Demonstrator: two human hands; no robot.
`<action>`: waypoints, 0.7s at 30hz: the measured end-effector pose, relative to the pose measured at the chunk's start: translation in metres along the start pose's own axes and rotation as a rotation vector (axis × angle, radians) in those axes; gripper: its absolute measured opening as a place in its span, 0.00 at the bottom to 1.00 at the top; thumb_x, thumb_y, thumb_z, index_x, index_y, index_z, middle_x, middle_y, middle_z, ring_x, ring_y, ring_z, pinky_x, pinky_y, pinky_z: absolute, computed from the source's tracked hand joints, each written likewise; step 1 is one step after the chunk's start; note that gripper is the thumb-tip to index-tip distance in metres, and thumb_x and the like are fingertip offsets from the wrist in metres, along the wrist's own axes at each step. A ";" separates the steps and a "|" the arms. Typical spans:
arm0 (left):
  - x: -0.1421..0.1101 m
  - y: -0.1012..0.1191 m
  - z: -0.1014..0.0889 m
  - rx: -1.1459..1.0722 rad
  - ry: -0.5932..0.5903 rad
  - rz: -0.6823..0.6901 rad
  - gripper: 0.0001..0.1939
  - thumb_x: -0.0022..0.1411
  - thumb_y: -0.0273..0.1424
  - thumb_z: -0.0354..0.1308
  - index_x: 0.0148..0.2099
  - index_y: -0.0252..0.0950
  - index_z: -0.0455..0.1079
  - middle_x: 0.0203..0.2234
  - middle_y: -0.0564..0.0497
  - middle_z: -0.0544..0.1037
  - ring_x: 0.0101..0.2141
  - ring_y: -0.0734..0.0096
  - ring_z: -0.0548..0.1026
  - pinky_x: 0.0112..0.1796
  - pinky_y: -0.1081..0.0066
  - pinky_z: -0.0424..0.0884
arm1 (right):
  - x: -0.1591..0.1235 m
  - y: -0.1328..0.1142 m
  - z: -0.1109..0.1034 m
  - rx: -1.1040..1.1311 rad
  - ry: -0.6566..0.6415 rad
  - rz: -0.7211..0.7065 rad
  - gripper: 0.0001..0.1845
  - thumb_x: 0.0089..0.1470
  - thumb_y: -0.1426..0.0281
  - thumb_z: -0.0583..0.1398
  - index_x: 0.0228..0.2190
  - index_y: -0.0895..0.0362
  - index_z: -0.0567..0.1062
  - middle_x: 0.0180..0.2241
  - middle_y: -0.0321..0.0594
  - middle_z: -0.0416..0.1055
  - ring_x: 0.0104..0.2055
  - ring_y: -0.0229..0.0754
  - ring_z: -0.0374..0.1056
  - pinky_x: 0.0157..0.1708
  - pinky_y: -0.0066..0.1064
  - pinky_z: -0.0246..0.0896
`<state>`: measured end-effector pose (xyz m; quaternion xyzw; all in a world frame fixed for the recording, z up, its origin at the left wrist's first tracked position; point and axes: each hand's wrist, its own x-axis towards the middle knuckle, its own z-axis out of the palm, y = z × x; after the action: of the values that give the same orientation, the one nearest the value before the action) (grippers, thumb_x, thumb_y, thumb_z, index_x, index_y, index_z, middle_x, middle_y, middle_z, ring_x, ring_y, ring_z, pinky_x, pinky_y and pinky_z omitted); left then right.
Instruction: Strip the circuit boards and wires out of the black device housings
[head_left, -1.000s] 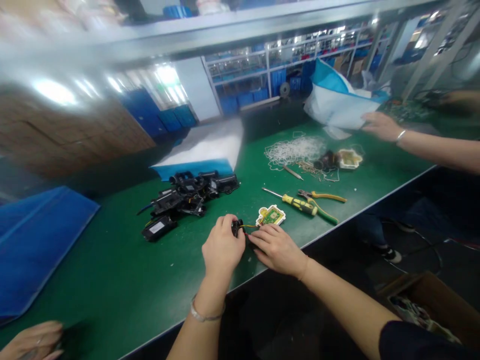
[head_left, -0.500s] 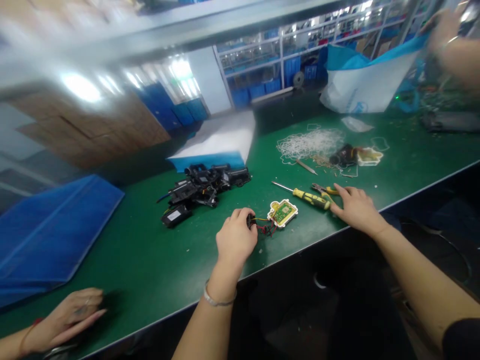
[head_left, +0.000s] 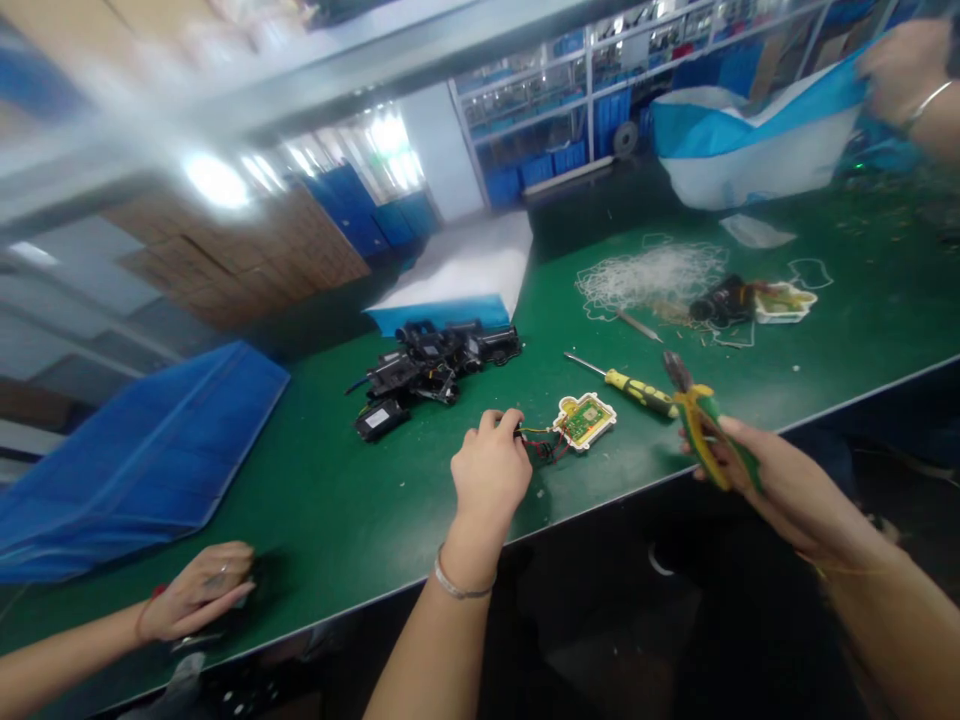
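My left hand [head_left: 490, 470] is closed on a small black part [head_left: 516, 428] on the green table [head_left: 300, 500]. Coloured wires run from that part to a small green circuit board [head_left: 584, 420] lying just right of the hand. My right hand [head_left: 757, 477] is lifted off the table near its front edge and grips a pair of yellow-and-green pliers [head_left: 697, 415], jaws pointing up and away. A yellow-handled screwdriver [head_left: 630, 388] lies on the table between the board and the pliers.
A pile of black plastic parts [head_left: 431, 368] lies behind my left hand. White wire scraps [head_left: 649, 275] and another board [head_left: 780, 300] are further right. A blue sheet [head_left: 142, 455] lies left. Another person's hand [head_left: 199, 590] rests at lower left; a second person's hand [head_left: 904, 70] holds a white-and-blue bag [head_left: 742, 150].
My right hand left the wired part, reached right to the pliers on the table, and has now lifted them. My left hand stayed on the black part.
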<state>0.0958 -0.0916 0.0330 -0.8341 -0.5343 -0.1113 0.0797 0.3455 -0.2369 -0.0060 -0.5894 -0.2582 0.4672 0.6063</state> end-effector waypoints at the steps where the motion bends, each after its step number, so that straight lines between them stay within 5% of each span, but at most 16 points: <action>1: 0.000 0.001 0.000 0.008 -0.002 0.003 0.12 0.63 0.33 0.48 0.49 0.49 0.64 0.46 0.53 0.71 0.37 0.64 0.71 0.29 0.69 0.63 | -0.008 0.000 0.015 0.110 -0.124 0.065 0.21 0.55 0.56 0.57 0.45 0.55 0.73 0.44 0.45 0.73 0.46 0.51 0.69 0.37 0.37 0.69; 4: 0.000 0.001 0.000 0.028 -0.009 -0.008 0.11 0.63 0.33 0.48 0.47 0.48 0.65 0.45 0.53 0.71 0.37 0.64 0.71 0.29 0.69 0.63 | -0.022 0.007 0.057 0.292 -0.424 0.224 0.15 0.56 0.65 0.58 0.43 0.58 0.74 0.45 0.46 0.73 0.44 0.47 0.70 0.35 0.33 0.69; 7: 0.000 0.001 0.000 0.028 -0.010 -0.018 0.10 0.63 0.33 0.49 0.46 0.47 0.65 0.44 0.52 0.71 0.37 0.64 0.71 0.29 0.69 0.64 | -0.020 0.012 0.085 0.359 -0.557 0.355 0.15 0.55 0.70 0.56 0.44 0.59 0.73 0.47 0.48 0.72 0.45 0.47 0.71 0.41 0.39 0.70; 11: -0.001 0.001 -0.001 0.024 -0.013 -0.023 0.10 0.63 0.34 0.50 0.46 0.47 0.65 0.44 0.52 0.71 0.38 0.63 0.71 0.31 0.68 0.66 | -0.013 0.010 0.099 0.284 -0.560 0.408 0.15 0.54 0.70 0.55 0.43 0.61 0.73 0.45 0.50 0.73 0.45 0.48 0.71 0.43 0.44 0.69; 21: 0.000 -0.001 0.001 0.016 -0.016 -0.020 0.10 0.62 0.34 0.50 0.47 0.46 0.65 0.44 0.51 0.70 0.38 0.62 0.71 0.31 0.68 0.67 | -0.012 0.008 0.114 0.078 -0.515 0.473 0.10 0.51 0.68 0.56 0.35 0.60 0.71 0.40 0.49 0.75 0.42 0.47 0.73 0.36 0.36 0.70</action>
<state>0.0949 -0.0915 0.0322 -0.8290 -0.5441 -0.1010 0.0812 0.2400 -0.1944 0.0088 -0.4721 -0.2406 0.7377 0.4184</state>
